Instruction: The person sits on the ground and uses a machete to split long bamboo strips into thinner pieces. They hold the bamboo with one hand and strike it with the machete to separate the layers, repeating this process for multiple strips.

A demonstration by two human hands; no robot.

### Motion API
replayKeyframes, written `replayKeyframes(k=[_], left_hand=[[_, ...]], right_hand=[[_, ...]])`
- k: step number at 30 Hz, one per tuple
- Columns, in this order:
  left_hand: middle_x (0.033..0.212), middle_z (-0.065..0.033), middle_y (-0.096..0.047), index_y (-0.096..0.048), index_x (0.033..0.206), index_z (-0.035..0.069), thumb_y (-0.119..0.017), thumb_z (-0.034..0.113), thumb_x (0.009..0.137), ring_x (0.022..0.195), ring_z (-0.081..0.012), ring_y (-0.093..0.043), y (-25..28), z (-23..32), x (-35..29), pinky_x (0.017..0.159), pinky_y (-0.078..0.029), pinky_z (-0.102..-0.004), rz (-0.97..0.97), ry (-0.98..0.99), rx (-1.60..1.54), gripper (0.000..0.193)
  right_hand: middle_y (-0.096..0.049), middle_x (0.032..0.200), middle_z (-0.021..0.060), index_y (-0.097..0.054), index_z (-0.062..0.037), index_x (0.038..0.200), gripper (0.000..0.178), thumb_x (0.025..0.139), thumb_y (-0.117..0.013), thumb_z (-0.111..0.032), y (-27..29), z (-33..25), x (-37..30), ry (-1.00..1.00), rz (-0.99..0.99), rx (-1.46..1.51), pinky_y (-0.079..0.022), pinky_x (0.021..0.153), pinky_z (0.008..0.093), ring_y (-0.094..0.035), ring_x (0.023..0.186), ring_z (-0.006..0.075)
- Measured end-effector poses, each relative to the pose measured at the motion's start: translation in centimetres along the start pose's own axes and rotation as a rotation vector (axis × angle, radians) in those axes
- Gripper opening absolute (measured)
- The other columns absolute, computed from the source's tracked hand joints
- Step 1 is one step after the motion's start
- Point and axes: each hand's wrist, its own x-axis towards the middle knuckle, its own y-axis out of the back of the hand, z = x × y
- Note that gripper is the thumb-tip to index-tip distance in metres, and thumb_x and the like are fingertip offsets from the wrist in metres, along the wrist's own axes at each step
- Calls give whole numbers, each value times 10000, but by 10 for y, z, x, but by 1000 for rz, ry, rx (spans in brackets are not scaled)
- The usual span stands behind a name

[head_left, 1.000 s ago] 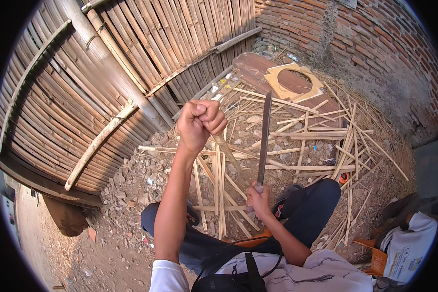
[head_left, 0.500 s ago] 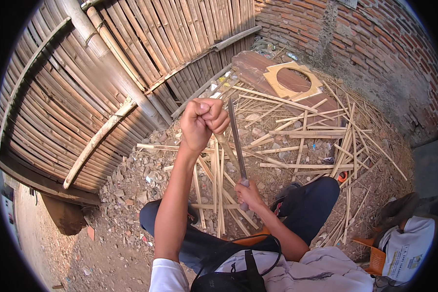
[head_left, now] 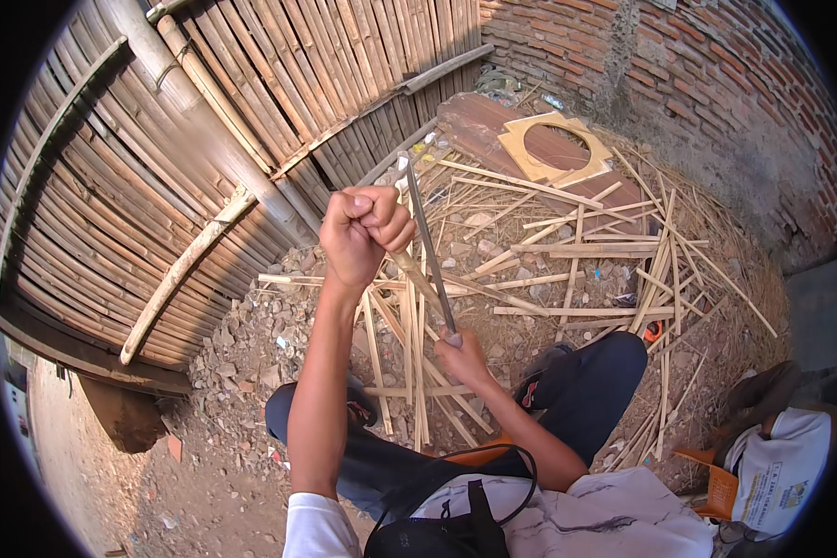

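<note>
My left hand (head_left: pixel 367 232) is raised in front of me, its fingers closed in a fist around the upper end of a bamboo strip (head_left: pixel 411 272). From the fist the strip slopes down to the right, toward my other hand. Lower and to the right, my right hand (head_left: pixel 463 358) grips the handle of a long knife (head_left: pixel 429 244). Its narrow dark blade points up and slightly left, passing beside the strip and close to my left fist. Whether blade and bamboo touch, I cannot tell. Most of the knife's handle is hidden by my fingers.
Many split bamboo strips (head_left: pixel 577 249) lie crossed over the rubble around my knees. Beyond them is a brown board (head_left: pixel 470 116) bearing a yellowish panel with a round hole (head_left: pixel 516 149). A bamboo fence (head_left: pixel 102 186) stands left, a brick wall (head_left: pixel 707 74) right. An orange-and-black object (head_left: pixel 654 331) lies near my right knee.
My right hand has moved up and a little left, bringing the knife blade closer to the left fist. The left hand has shifted slightly left, still gripping the bamboo strip.
</note>
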Motion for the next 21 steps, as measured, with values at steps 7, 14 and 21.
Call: replayKeyframes(k=[7,14,21], left_hand=[[493,29,-216,-225,602,159,-365,296,877,450,-118,-159,12,6,-6,431,-160,-322,-43,-22,-22,337],[487,27,-235,-232,605,165,-369,296,881,448,-112,-168,3,1,-2,430,-166,-317,0,-7,-20,335],[492,22,-217,-228,606,153,-374,295,878,449,-120,-177,-10,-3,2,429,-164,-316,-33,-4,6,339]], right_hand=[[-503,583,34,-552,-50,722,107,824,-584,-51,37,161,-7,-748,-80,108,-344,382,307,-429,404,131],[-495,590,16,-536,-56,708,139,829,-605,-56,28,111,-20,-639,-65,128,-345,391,301,-431,416,122],[-501,606,22,-540,-61,732,142,836,-636,-67,15,77,-7,-65,12,8,-350,417,326,-448,446,118]])
